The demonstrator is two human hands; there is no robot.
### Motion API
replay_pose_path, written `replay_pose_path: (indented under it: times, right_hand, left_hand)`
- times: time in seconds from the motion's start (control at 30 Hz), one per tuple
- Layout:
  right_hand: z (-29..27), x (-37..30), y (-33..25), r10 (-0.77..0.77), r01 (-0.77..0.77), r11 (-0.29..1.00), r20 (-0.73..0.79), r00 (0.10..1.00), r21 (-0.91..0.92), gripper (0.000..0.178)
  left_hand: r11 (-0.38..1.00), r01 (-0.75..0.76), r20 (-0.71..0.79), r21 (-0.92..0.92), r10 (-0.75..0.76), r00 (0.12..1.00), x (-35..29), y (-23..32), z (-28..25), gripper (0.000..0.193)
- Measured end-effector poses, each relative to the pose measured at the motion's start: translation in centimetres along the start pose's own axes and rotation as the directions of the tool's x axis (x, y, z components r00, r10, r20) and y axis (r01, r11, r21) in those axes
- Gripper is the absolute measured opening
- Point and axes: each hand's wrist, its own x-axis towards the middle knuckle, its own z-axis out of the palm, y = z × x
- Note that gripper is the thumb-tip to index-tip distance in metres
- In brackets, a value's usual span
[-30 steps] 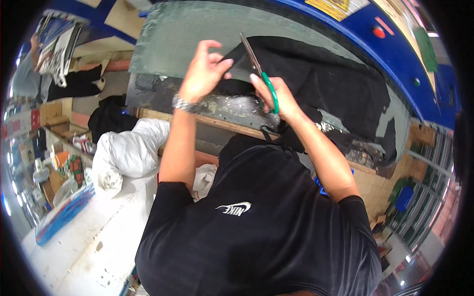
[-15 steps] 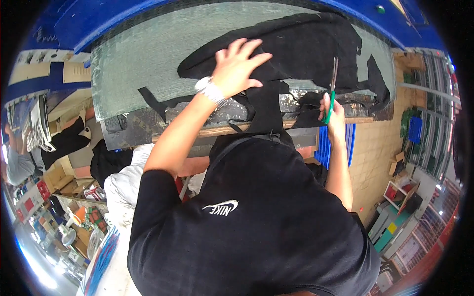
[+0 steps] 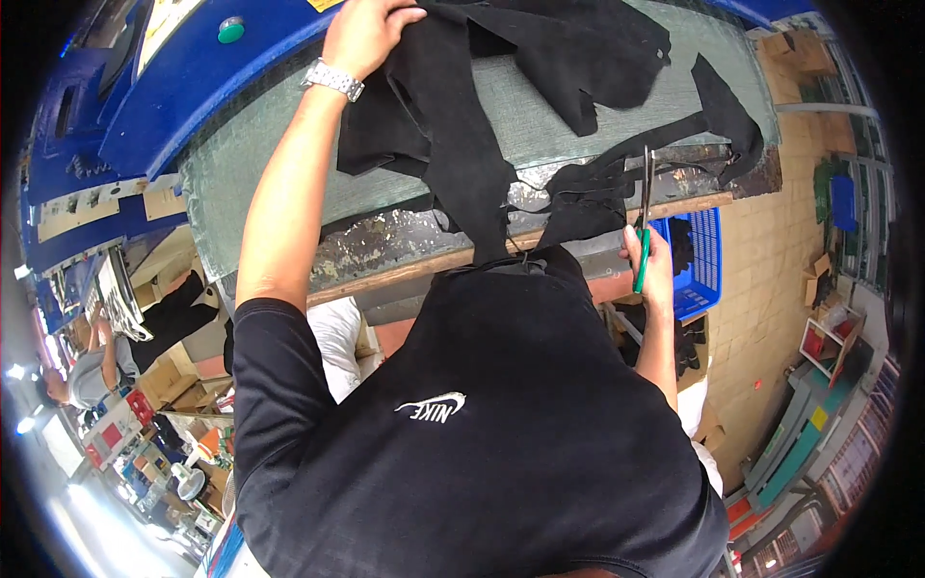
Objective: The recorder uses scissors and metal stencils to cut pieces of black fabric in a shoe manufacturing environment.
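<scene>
1. Black cloth [image 3: 448, 116] lies bunched and partly folded over the pale green table top [image 3: 241, 188], and from my remote seat I see it on the far side, mostly to the right of the left hand [image 3: 366, 37].
2. I read the left hand as pinching the cloth's far left edge, fingers bent and thumb against it; the top of the picture crops part of the fingers.
3. The relation I watch most is this: a long tongue of the cloth runs from that pinch toward the near side, slanting right, and narrows at the wooden edge [image 3: 385, 275] close to the black shirt [image 3: 511, 462]. A wider part spreads far and right.
4. The right hand [image 3: 658, 270] is curled around the green handle of the scissors [image 3: 645, 233], on the near right. The blades point away to the far side; I cannot tell whether they are fully together.
5. So the left hand is at the cloth, while the right is well apart from its pinched edge. Between the tongue's near end and the scissors I see black scraps [image 3: 588, 207].
6. Just beyond the right hand, to the right, stands a blue basket [image 3: 711, 255], below the table top.
</scene>
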Motion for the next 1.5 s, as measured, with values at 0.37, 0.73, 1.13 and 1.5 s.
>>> replay_pose_path:
  times: [0.37, 0.73, 1.13, 1.5]
  right_hand:
    - [0.6, 2.2, -8.9, -0.088, 0.356, 0.825, 0.523, 0.848, -0.439, 0.074]
    - [2.8, 4.6, -13.4, 0.038, 0.587, 0.485, 0.686, 0.727, -0.649, 0.09]
    - [10.5, 6.5, -18.0, -0.043, 0.828, 0.244, 0.847, 0.53, -0.505, 0.076]
    - [4.8, 4.7, -16.1, -0.261, 0.738, 0.477, 0.726, 0.637, -0.477, 0.064]
  left_hand:
    - [0.988, -0.04, -0.069, 0.146, 0.05, 0.996, 4.8, 0.9, -2.9, 0.022]
    - [0.963, -0.181, -0.173, 0.2, 0.217, 0.961, 6.3, 1.4, -4.6, 0.021]
    - [0.967, -0.168, -0.243, 0.192, 0.213, 0.946, 6.6, 2.0, -4.1, 0.021]
    - [0.992, -0.02, -0.372, 0.126, 0.066, 0.926, 10.5, 1.8, -6.2, 0.023]
